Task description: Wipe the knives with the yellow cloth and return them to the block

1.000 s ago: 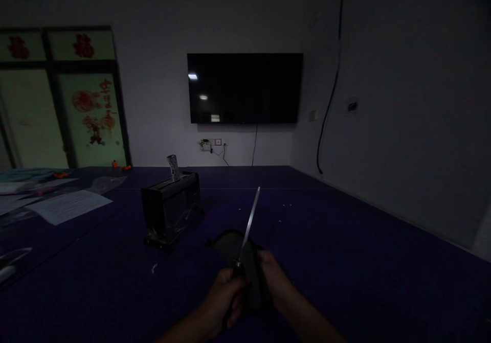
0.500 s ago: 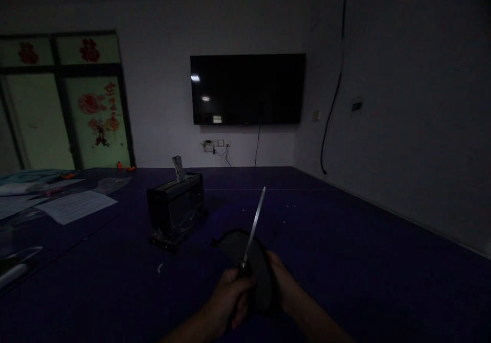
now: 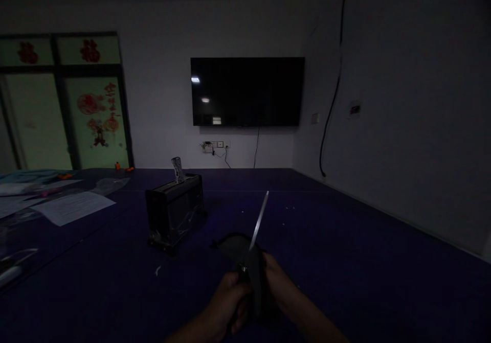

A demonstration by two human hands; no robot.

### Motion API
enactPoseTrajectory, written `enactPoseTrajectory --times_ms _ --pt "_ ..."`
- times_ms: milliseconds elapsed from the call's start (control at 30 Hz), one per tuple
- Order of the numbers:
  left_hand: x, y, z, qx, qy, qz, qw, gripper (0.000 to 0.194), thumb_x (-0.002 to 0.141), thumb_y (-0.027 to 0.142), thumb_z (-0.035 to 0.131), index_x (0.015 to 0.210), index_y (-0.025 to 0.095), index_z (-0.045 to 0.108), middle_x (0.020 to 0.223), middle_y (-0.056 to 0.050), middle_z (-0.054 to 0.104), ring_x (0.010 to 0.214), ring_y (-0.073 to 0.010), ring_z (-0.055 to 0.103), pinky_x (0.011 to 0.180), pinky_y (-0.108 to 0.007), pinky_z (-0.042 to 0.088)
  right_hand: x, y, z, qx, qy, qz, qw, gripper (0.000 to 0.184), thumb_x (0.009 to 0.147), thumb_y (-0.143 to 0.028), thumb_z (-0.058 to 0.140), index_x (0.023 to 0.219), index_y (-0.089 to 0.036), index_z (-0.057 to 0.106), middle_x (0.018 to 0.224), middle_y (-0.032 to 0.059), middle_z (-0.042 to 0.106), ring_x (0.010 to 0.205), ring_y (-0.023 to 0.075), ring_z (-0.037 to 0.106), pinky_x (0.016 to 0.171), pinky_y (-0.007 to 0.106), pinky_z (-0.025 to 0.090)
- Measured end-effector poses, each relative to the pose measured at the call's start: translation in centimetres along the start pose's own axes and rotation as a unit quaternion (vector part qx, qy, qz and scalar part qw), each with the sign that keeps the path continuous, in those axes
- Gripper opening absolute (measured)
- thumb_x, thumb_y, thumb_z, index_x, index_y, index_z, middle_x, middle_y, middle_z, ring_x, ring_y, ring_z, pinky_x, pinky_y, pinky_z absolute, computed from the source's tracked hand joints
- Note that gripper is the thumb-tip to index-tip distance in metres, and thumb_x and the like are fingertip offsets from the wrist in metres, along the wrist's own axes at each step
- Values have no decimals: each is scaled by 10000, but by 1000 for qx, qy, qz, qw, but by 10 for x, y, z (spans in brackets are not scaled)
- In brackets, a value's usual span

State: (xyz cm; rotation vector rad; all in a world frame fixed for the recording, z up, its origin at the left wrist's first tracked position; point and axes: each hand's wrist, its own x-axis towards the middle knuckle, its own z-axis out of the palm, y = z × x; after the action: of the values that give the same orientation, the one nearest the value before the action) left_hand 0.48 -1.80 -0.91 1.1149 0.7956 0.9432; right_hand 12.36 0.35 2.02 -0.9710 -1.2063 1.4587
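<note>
My left hand [image 3: 227, 302] is closed around the dark handle of a screwdriver-like tool [image 3: 260, 220], whose long bright metal shaft points up and slightly right. Bent over the lower shaft is a dark grey, black-edged piece like a cloth [image 3: 258, 276], so part of the metal just above the handle is hidden. My right hand [image 3: 278, 279] grips that piece from its right side, with most of the fingers hidden behind it. Dim light leaves its exact kind unclear.
A black toaster-like box [image 3: 174, 210] stands to the left, a silvery piece rising from its top slot. Papers [image 3: 74, 207] and clear plastic [image 3: 111, 184] lie farther left on the dark blue table [image 3: 364, 281]. Small white scraps [image 3: 157, 270] dot the surface. A television [image 3: 247, 92] hangs ahead.
The dark piece has folded in from the right over the lower shaft, which was bare before. My right hand has come slightly closer to the left, and the shaft tip sits a little lower and farther right.
</note>
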Motion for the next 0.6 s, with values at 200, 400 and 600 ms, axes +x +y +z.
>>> enactPoseTrajectory --times_ms 200,400,600 --pt "-1 0 2 13 10 -6 1000 326 633 414 550 452 171 429 307 72 327 209 -46 289 251 -161 149 -4 -4 0 -20 -11 -19 1000 311 575 -402 701 728 -134 660 660 38 659 610 174 591 579 278 440" --pt "1 -1 2 25 22 -5 999 324 641 412 550 460 173 428 305 74 322 209 -48 284 251 -163 140 -3 -2 -1 7 -2 -38 999 233 595 -350 698 708 -150 659 655 16 656 590 148 574 566 249 430" --pt "1 -2 1 21 20 -6 1000 377 666 449 567 465 176 404 321 76 326 219 -41 282 258 -161 145 -1 -3 -1 8 -19 -39 999 257 574 -376 719 684 -153 656 622 8 644 578 147 572 573 253 434"
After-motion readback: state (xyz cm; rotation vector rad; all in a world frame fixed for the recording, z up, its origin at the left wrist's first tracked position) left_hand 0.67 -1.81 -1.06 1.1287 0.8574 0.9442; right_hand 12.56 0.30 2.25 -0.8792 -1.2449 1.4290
